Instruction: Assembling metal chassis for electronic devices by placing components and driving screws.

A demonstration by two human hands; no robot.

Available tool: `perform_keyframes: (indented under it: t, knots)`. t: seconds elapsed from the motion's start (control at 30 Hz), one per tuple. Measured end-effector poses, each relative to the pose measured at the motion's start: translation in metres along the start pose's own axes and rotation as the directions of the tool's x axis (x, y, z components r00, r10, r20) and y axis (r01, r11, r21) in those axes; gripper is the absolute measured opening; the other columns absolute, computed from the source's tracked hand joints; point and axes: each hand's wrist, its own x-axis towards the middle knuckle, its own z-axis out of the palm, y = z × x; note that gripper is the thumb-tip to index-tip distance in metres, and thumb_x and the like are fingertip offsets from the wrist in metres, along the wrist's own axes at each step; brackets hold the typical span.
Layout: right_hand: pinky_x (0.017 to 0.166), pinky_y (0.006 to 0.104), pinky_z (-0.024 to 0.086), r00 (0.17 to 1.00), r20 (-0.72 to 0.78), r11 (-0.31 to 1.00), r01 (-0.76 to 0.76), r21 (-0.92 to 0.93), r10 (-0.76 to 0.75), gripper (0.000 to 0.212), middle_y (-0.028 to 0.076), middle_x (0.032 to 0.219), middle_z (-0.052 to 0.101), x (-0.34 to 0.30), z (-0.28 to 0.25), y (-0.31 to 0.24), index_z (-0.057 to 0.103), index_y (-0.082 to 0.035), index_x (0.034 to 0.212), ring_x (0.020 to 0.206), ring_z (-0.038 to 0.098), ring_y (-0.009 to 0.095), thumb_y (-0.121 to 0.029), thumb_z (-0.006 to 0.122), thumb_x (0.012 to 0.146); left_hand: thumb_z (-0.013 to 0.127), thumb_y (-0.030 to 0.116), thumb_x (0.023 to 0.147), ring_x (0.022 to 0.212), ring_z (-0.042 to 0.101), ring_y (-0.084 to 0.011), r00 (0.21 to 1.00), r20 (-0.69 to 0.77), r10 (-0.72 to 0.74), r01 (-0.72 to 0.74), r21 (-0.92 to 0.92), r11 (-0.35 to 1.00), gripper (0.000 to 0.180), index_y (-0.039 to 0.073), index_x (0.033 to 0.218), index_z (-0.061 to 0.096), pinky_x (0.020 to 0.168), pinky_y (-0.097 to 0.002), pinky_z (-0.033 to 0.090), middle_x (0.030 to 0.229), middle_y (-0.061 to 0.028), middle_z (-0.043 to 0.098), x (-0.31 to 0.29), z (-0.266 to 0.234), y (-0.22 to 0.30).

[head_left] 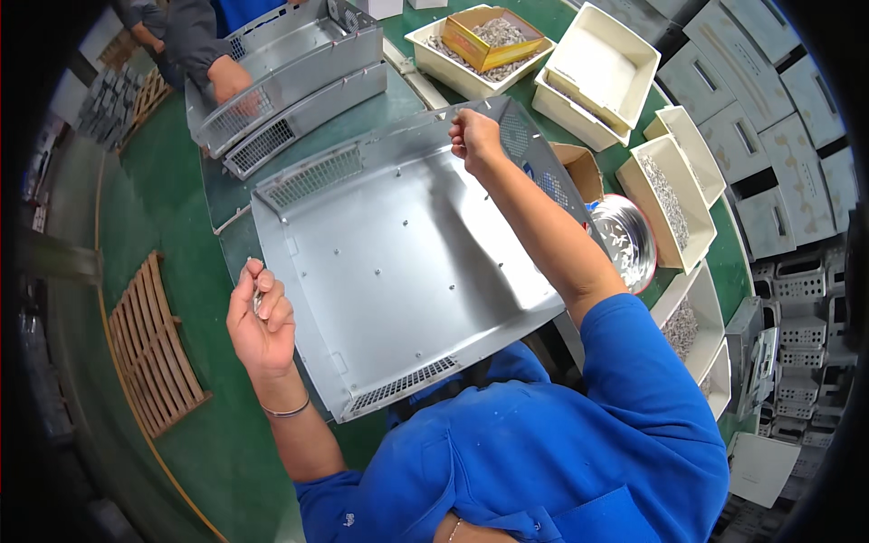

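Observation:
A large grey sheet-metal chassis panel (398, 262) with vent grilles and small studs lies on the green table in front of me. My right hand (474, 138) reaches across it, fingers closed on the panel's raised far rim. My left hand (261, 317) is held up off the panel's left edge. It pinches a small shiny metal piece (257, 291) between thumb and fingers; what kind of piece it is I cannot tell. A thin bracelet sits on that wrist.
Another person's hand (229, 78) rests on a second chassis (290, 72) at the far left. White bins (597, 68), a yellow box of small parts (493, 36) and a metal bowl of screws (625, 237) stand to the right. A wooden pallet (154, 348) lies on the floor.

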Motion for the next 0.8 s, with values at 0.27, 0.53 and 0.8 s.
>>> perform_keyframes:
  t: [0.27,0.53,0.8]
  knots:
    - [0.037,0.0228,0.034,0.999,0.045,0.999,-0.031,-0.009,0.031,0.018,0.002,0.055,0.048,0.001,-0.004,0.0,0.05,-0.006,0.07,0.044,0.04,0.01,-0.02,0.047,0.081,0.038,-0.006,0.075,0.057,0.038,-0.0113,0.995,0.095,-0.021,0.028,-0.074,0.997,0.028,-0.004,0.103,0.041,0.041,-0.0204,0.029,0.081,-0.0104,0.044,-0.003,0.003,-0.003]
    - [0.036,0.0216,0.037,0.998,0.062,1.0,0.016,0.007,-0.016,0.025,0.0,0.056,0.048,0.004,0.001,0.005,0.051,-0.007,0.074,0.042,0.041,0.008,-0.025,0.042,0.088,0.036,-0.002,0.086,0.053,0.039,-0.0059,1.0,0.019,-0.017,0.017,-0.003,1.0,0.017,-0.001,0.101,0.045,0.039,-0.0168,0.03,0.082,-0.008,0.051,-0.001,0.005,-0.011]
    - [0.039,0.022,0.039,0.996,0.092,1.0,-0.006,0.021,0.004,0.024,0.001,0.059,0.05,-0.001,-0.002,0.004,0.053,-0.007,0.08,0.046,0.043,0.008,-0.027,0.044,0.089,0.037,0.014,0.093,0.045,0.035,-0.0022,1.0,-0.017,-0.016,0.019,0.147,0.989,0.016,0.002,0.1,0.046,0.033,-0.0143,0.028,0.074,-0.0039,0.053,-0.005,0.015,-0.019]
